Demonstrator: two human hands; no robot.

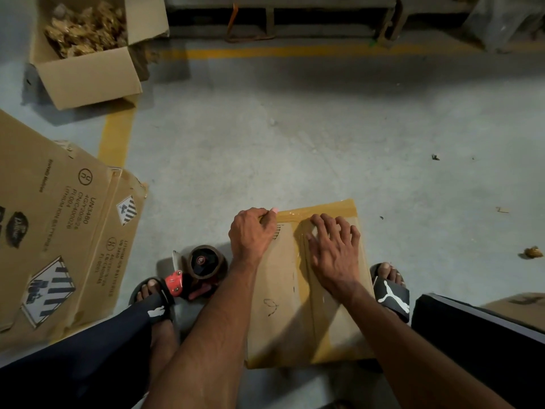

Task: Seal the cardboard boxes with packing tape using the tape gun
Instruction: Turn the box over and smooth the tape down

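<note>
Head view, lower centre of frame: left hand (250, 231), fingers curled over the far left edge of the cardboard box (283, 305), gripping it. Right hand (333, 249), fingers spread and flat, pressing the glossy tape strip (306, 270) that runs down the box's middle seam. Box flat on the floor (295, 128) between two sandalled feet, brown tape along its edges. Tape gun (197, 273), red and black, lying on the floor just left of the box.

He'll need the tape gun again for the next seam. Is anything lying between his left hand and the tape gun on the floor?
Nothing visible does. The tape gun lies on bare floor beside the box, just left of the left forearm, by the left sandal. The left hand rests at the box's far left corner.
</note>
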